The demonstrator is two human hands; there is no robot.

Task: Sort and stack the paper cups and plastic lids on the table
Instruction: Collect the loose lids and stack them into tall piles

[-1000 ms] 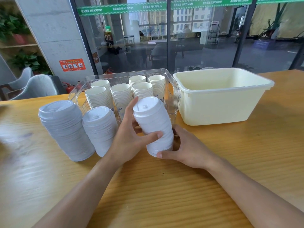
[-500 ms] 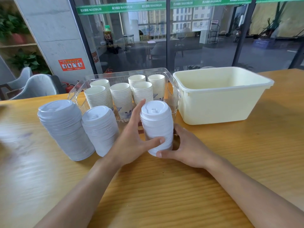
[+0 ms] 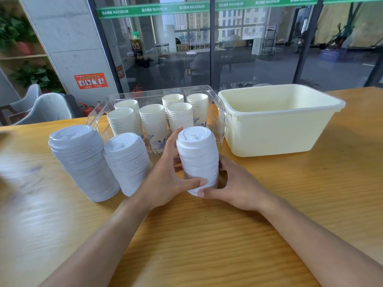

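Observation:
A stack of white plastic lids (image 3: pixel 198 158) stands upright on the wooden table, just in front of a clear tray (image 3: pixel 221 112). My left hand (image 3: pixel 167 179) grips its left side, thumb across the front near the base. My right hand (image 3: pixel 236 185) holds its right side low down, thumb at the bottom front. Two taller lid stacks stand to the left: a big one (image 3: pixel 83 162) and a narrower one (image 3: pixel 127 162). Several stacks of paper cups (image 3: pixel 153 123) fill the clear tray.
An empty pale yellow plastic tub (image 3: pixel 279 133) sits to the right of the tray. Bare wooden tabletop (image 3: pixel 207 245) lies in front of me. Glass walls, a pillar and grey chairs are beyond the table's far edge.
The lid stack between my hands went from leaning left to standing upright and shifted slightly right. Both hands kept their hold on it.

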